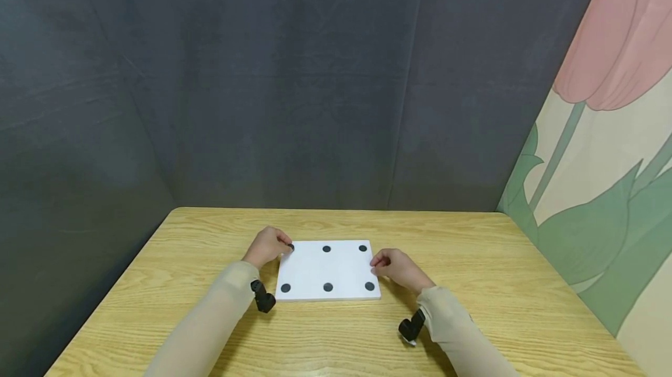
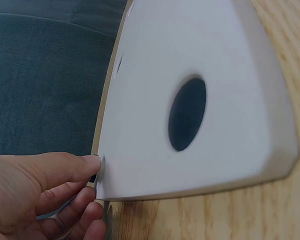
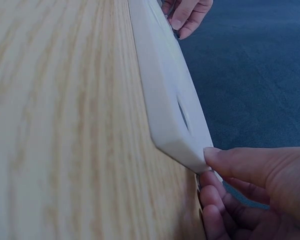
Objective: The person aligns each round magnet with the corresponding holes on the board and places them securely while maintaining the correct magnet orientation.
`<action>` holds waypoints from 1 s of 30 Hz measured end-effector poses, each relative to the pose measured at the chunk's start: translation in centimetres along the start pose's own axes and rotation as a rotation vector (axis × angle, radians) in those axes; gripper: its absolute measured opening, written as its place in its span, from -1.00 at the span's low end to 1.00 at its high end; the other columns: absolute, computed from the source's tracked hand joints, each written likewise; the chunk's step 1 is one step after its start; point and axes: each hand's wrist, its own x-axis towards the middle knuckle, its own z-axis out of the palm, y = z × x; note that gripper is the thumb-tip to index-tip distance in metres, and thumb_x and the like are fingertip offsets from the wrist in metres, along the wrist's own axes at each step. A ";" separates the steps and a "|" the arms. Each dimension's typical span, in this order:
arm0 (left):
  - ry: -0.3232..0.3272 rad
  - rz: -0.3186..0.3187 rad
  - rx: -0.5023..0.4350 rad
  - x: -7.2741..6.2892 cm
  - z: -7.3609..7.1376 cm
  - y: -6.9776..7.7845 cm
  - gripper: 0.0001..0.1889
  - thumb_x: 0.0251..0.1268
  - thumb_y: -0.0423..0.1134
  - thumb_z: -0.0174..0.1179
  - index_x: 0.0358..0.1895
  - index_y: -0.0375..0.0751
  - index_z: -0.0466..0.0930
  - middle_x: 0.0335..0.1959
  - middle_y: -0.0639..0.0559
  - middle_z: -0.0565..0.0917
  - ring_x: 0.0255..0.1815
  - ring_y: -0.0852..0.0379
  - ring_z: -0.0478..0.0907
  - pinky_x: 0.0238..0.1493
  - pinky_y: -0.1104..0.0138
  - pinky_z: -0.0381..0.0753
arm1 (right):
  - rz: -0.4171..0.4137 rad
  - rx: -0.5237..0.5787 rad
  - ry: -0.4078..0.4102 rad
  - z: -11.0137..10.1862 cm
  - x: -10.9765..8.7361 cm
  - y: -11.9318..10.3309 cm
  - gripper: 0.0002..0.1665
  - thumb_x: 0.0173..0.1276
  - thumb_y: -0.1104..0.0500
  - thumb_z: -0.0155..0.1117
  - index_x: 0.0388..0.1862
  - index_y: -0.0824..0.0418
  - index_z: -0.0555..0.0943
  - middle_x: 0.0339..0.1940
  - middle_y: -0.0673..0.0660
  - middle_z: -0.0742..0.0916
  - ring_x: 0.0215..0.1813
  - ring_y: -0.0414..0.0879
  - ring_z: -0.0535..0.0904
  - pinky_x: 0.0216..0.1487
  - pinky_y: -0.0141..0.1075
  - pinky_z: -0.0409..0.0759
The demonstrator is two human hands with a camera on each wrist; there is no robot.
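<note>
A white rectangular board [image 1: 326,269] with several black round spots lies flat on the table; I cannot tell whether the spots are holes or discs. At its far left corner my left hand [image 1: 269,247] pinches the edge, thumb on top beside a partly hidden black spot [image 1: 291,247]. My right hand [image 1: 400,268] grips the right edge, opposite. In the left wrist view, the left thumb [image 2: 92,163] lies on the rim with curled fingers beside and below it. The right thumb [image 3: 211,156] presses the upper edge in the right wrist view, fingers curled against the board's side.
The light wooden table [image 1: 472,283] extends around the board. A dark curtain [image 1: 294,85] hangs along its back and left sides. On the right stands a wall with a tulip pattern [image 1: 593,149]. Black wrist cameras [image 1: 265,300] are strapped over both sleeves.
</note>
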 end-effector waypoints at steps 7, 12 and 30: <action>-0.003 0.005 0.003 0.0 0.1 0.0 -0.90 0.11 -0.35 0.37 -0.29 -0.24 0.71 -0.29 -0.05 0.66 -0.35 0.08 0.48 -0.34 0.31 0.47 | 0.004 0.008 0.001 0.0 -0.1 -0.2 -0.93 0.26 0.36 0.32 -0.31 0.24 0.61 -0.39 0.09 0.59 -0.34 -0.10 0.42 -0.32 -0.31 0.39; -0.005 -0.002 -0.007 -0.1 0.1 0.0 -0.89 0.11 -0.36 0.37 -0.27 -0.23 0.71 -0.28 -0.05 0.66 -0.36 0.08 0.47 -0.36 0.33 0.45 | 0.003 0.015 0.003 0.0 -0.2 -0.2 -0.93 0.25 0.36 0.32 -0.31 0.24 0.61 -0.39 0.09 0.59 -0.34 -0.10 0.42 -0.33 -0.31 0.39; 0.001 0.004 -0.014 -0.3 0.1 0.1 -0.88 0.11 -0.38 0.36 -0.26 -0.26 0.70 -0.30 -0.06 0.65 -0.39 0.08 0.46 -0.39 0.34 0.44 | -0.006 0.004 0.005 0.0 0.0 0.1 -0.93 0.26 0.35 0.32 -0.30 0.23 0.61 -0.38 0.08 0.59 -0.34 -0.10 0.42 -0.33 -0.31 0.39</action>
